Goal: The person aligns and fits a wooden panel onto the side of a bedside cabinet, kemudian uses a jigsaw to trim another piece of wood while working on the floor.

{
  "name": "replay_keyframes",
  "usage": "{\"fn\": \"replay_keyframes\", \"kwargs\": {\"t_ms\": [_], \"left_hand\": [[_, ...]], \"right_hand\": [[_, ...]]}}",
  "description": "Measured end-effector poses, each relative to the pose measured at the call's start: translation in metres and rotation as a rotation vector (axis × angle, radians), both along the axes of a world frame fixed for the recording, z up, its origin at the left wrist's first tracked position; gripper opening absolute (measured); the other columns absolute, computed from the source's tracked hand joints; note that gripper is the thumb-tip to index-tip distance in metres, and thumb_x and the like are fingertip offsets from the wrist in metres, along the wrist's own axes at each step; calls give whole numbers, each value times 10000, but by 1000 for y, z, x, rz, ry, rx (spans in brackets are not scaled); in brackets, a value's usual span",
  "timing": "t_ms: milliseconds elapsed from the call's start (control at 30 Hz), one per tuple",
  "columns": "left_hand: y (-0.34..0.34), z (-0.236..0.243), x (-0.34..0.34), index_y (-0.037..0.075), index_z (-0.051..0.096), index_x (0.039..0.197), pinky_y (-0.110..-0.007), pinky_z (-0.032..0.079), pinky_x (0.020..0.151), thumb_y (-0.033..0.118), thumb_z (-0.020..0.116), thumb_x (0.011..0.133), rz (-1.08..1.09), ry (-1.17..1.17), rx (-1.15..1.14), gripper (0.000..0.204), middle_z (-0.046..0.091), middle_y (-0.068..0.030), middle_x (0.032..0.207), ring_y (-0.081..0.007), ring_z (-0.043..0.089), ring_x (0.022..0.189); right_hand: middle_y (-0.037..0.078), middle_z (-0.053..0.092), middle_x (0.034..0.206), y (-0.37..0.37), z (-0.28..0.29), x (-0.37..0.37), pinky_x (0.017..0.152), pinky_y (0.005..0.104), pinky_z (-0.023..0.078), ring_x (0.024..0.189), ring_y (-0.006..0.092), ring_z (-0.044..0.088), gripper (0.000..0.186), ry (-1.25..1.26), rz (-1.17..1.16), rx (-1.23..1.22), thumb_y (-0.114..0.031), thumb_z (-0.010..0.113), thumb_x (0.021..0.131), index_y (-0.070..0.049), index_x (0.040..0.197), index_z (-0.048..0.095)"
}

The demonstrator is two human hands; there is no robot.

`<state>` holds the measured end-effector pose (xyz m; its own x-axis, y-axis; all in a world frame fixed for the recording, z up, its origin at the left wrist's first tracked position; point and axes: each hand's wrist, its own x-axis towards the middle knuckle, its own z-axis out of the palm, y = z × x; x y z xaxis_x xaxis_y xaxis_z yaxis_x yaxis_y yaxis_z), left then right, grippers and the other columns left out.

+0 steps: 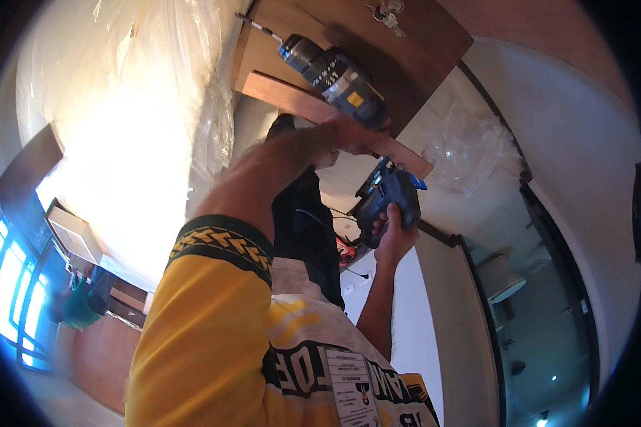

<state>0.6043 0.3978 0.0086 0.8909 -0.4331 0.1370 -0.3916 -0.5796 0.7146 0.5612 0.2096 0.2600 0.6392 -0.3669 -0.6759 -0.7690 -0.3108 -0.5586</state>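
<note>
A: What is nearest to you?

B: Your yellow sleeve [206, 334] with its dark patterned cuff fills the lower middle of the view. Your left arm goes up from it toward the wood.

A: What does your left hand hold?

B: Your left hand [352, 135] is closed around the handle of a cordless drill [335, 75]. The drill has a dark grey body with a yellow mark. Its bit [258, 27] points to the upper left and ends at the left edge of a dark wooden panel [377, 50].

A: And your right hand?

B: Your right hand [392, 231] is lower, right of the middle. Its fingers are wrapped around a second power tool [388, 196], dark blue and black. I cannot tell exactly what kind of tool it is. It sits just under a lighter wooden strip [292, 99] that runs below the panel.

A: What is farther away?

B: A bunch of keys [388, 14] hangs at the top of the panel. Clear plastic sheeting [178, 64] hangs at the upper left, very bright from the light. More crumpled plastic [470, 146] lies to the right of the strip. A blue-lit window [11, 285] is at the far left edge.
</note>
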Motion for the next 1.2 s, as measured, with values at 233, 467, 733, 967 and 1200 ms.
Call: {"fn": "replay_keyframes", "kwargs": {"t_ms": [233,467,733,967,1200], "left_hand": [[-13,-66,-36,176,595,1368,-551,466,1058,473,811,760,-46,-425,678,710,531,-118,1323,-360,516,1248],[-19,-48,-20,185,604,1429,-578,438,1095,469,743,852,10,-374,754,658,554,-130,1429,-402,518,1337],[6,53,30,98,682,1270,-476,473,960,396,809,767,-45,-109,94,599,602,-102,1202,-301,580,1149],[11,53,21,35,640,1337,-528,454,1085,293,786,838,64,91,-20,581,560,-185,1340,-375,542,1273],[47,115,30,-52,613,1368,-614,369,1200,178,653,910,-75,-32,295,514,537,-271,1437,-476,485,1383]], "right_hand": [[100,715,787,4,-4,-1,468,329,523,617,204,704,286,38,-21,-15,-218,805,922,40,1010,720],[82,726,792,3,5,7,520,305,537,620,164,697,281,42,-70,1,-216,820,909,27,1020,733],[67,738,816,-11,0,-15,520,293,538,607,146,695,296,-44,-84,-22,-209,835,890,26,1032,723],[74,738,786,5,3,18,523,304,545,594,156,699,341,-2,-132,-33,-270,854,863,22,990,733],[105,736,714,-1,16,21,557,343,556,584,167,708,342,60,15,-131,-287,827,833,43,886,753]]}}
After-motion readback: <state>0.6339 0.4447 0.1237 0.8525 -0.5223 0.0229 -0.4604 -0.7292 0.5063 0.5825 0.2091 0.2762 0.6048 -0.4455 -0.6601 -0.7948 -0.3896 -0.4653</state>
